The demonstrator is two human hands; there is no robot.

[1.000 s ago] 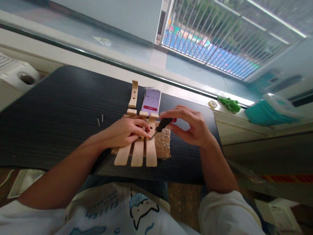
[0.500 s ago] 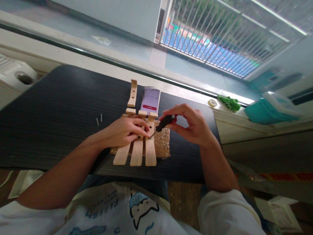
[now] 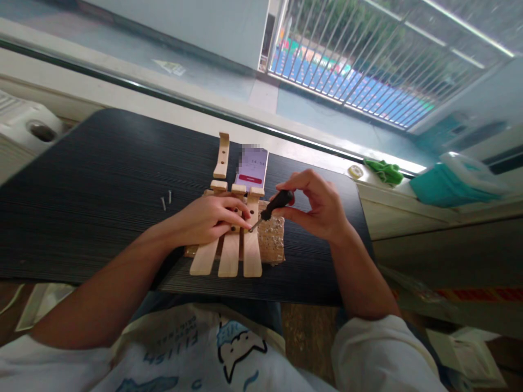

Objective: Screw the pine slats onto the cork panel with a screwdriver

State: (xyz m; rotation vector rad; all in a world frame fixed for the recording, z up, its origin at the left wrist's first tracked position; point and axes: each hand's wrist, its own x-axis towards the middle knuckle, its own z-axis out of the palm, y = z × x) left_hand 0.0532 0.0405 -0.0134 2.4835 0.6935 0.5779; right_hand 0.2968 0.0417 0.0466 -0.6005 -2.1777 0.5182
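My right hand [image 3: 321, 204] has thumb and fingers closed on the black handle of a screwdriver [image 3: 278, 204]. Its shaft slants down to the lower hole of the rightmost wooden hook [image 3: 252, 256]. Across the hooks lies my left hand [image 3: 204, 220], fingers stretched out, fingertips beside the screwdriver's tip. Under it are a middle wooden hook [image 3: 229, 258] and a left wooden hook [image 3: 204, 258], partly covered by the hand. All three rest side by side on a brown, tape-wrapped block [image 3: 272, 234].
A separate wooden hook [image 3: 222, 158] with two holes lies behind, beside a lit phone [image 3: 253, 166]. Two screws [image 3: 166, 200] lie left of my left hand on the black table [image 3: 102, 190]. A tape roll [image 3: 355, 171], green cloth [image 3: 384, 171] and teal container [image 3: 443, 182] sit on the sill.
My right hand's fingers have shifted their grip slightly on the screwdriver handle. The screwdriver's tip stays at the same hole, and my left hand has kept its place.
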